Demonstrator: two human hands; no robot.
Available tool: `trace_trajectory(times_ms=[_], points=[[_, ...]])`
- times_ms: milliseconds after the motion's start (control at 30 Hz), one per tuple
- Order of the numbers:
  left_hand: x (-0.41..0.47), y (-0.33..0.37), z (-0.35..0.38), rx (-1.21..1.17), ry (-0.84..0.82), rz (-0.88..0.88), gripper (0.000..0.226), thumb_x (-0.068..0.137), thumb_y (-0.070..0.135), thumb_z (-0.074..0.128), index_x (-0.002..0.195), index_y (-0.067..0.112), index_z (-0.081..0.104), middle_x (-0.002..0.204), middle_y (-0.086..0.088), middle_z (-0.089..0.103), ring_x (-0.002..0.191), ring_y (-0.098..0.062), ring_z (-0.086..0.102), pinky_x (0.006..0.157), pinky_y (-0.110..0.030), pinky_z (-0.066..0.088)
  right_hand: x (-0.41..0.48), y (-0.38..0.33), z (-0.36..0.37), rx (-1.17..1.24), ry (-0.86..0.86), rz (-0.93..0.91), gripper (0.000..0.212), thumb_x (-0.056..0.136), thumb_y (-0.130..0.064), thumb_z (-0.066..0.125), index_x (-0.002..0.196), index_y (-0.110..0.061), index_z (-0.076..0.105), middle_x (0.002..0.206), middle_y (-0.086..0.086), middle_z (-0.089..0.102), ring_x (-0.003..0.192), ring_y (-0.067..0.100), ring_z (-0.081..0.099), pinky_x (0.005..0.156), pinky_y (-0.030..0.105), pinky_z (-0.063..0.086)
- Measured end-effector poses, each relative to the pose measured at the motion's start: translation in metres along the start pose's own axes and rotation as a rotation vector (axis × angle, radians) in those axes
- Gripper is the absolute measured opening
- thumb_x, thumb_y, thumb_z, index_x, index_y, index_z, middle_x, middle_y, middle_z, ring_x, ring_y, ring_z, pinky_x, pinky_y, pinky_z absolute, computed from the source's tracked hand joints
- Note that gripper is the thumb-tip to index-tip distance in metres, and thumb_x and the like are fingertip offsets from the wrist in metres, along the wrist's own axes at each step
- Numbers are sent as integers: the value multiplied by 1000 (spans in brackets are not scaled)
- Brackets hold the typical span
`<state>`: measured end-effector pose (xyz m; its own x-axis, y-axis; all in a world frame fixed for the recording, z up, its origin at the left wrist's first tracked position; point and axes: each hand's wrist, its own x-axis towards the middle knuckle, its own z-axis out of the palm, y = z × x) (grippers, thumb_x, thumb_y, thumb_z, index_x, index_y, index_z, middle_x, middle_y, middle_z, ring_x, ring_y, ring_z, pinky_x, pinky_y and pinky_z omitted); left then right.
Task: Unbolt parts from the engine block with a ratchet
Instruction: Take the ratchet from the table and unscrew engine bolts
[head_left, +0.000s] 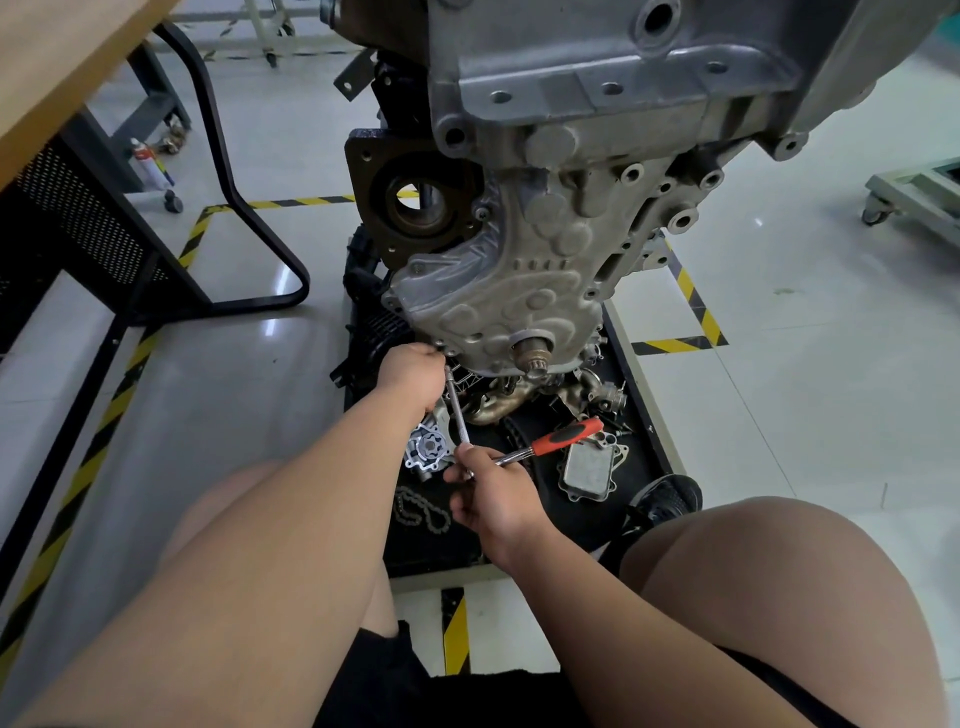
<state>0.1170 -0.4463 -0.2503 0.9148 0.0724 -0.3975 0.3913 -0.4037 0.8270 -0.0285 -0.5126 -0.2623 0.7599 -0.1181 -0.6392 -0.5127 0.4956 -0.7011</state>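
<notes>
Left hand (410, 375) holds extension (457, 410), right hand (493, 499) grips ratchet (569, 438) — pump (427, 448), chain (421, 512) beside.

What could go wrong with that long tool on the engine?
The ratchet might slip off the bolt, since its extension bar is long and thin; the left hand steadying its tip sits against the engine cover and could get knocked. A freed bolt could drop among the loose parts in the tray below.
</notes>
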Motion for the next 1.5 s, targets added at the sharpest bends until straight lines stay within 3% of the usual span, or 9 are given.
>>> trace_trajectory(times_ms=[67, 133, 300, 400, 533, 767, 967, 1167, 1500], points=[[0, 2, -1, 60, 11, 53, 25, 98, 16, 51, 117, 8, 65, 89, -18, 68, 62, -28, 58, 52, -24, 47, 2, 1, 2, -11, -3, -15, 12, 98, -22, 56, 90, -13, 61, 66, -2, 63, 45, 12, 48, 51, 25, 39], [0, 2, -2, 148, 42, 115, 25, 98, 16, 48, 108, 3, 67, 96, -21, 67, 71, -24, 53, 63, -26, 38, 4, 1, 4, -3, -2, -20, 12, 97, -21, 56, 90, -13, 61, 66, -2, 63, 45, 12, 48, 50, 24, 41], [-5, 9, -5, 404, 67, 240, 26, 98, 13, 47, 89, -4, 63, 97, -24, 66, 89, -38, 61, 66, -30, 37, 4, 1, 8, -9, 10, -76, 11, 96, -17, 56, 90, -10, 61, 66, 0, 61, 42, 13, 46, 48, 22, 37], [-5, 13, -6, 526, 66, 253, 26, 98, 14, 45, 93, -4, 62, 102, -22, 65, 96, -38, 60, 68, -31, 38, 0, 0, 11, -31, 4, -109, 13, 97, -17, 56, 94, -5, 60, 71, 4, 59, 41, 12, 44, 45, 21, 38], [-4, 12, -7, 589, 47, 236, 26, 98, 15, 45, 101, -2, 65, 106, -20, 66, 94, -33, 58, 70, -30, 38, -6, 4, 16, -44, 24, -117, 20, 97, -16, 57, 105, 3, 59, 74, 6, 59, 43, 12, 45, 43, 21, 40], [-2, 8, -6, 527, -22, 222, 27, 99, 19, 49, 107, 3, 68, 109, -15, 66, 87, -25, 55, 73, -28, 38, -8, 8, 16, -42, 30, -104, 11, 98, -16, 57, 97, -6, 61, 72, 4, 60, 43, 12, 47, 47, 24, 43], [-2, 9, -2, 460, -25, 187, 28, 99, 12, 48, 115, -4, 64, 119, -19, 64, 111, -35, 57, 83, -29, 41, -6, 6, 14, -63, 60, -93, 9, 97, -15, 57, 97, -8, 62, 76, 4, 62, 51, 11, 51, 46, 20, 45], [-2, 9, -2, 408, 65, 151, 25, 97, 12, 48, 105, -3, 66, 110, -21, 66, 100, -37, 59, 71, -29, 37, -4, 2, 13, -112, 75, -116, 5, 96, -15, 56, 96, -12, 60, 73, 2, 62, 46, 10, 50, 43, 18, 42], [1, 10, -2, 521, 19, 176, 25, 98, 13, 47, 107, -4, 64, 112, -21, 64, 104, -37, 59, 75, -31, 40, -1, 7, 16, -93, 98, -89, 14, 96, -18, 58, 104, -7, 60, 75, 2, 63, 40, 7, 50, 42, 18, 42]])
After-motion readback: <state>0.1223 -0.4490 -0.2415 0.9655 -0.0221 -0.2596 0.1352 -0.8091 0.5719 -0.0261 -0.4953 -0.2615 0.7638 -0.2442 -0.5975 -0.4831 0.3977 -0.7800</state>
